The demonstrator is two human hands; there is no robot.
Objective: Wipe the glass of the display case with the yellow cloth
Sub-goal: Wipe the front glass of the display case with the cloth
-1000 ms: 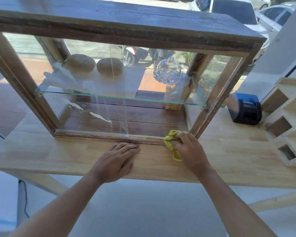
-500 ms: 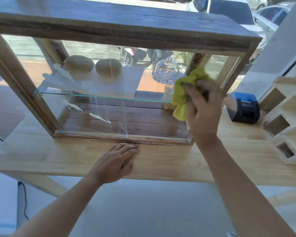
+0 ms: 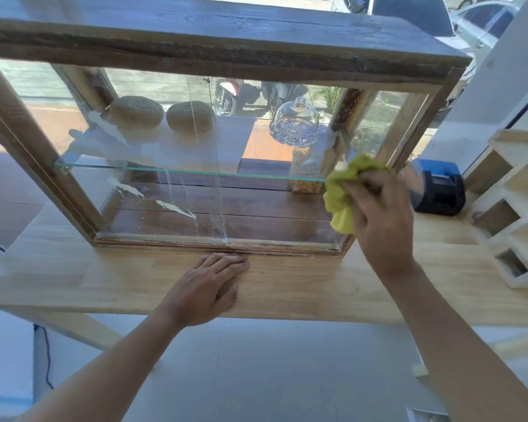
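Yellow cloth (image 3: 342, 190), half hidden, bunched in right hand (image 3: 378, 214) against streaked glass (image 3: 195, 147); left hand (image 3: 205, 287) flat, empty

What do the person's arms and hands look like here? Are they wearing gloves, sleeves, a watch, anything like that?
Both arms are bare as far as the picture shows, with no sleeves in view. The left hand and the right hand wear no gloves. No watch, bracelet or ring shows on the wrists and fingers that are visible. There are no cables or markings on them.
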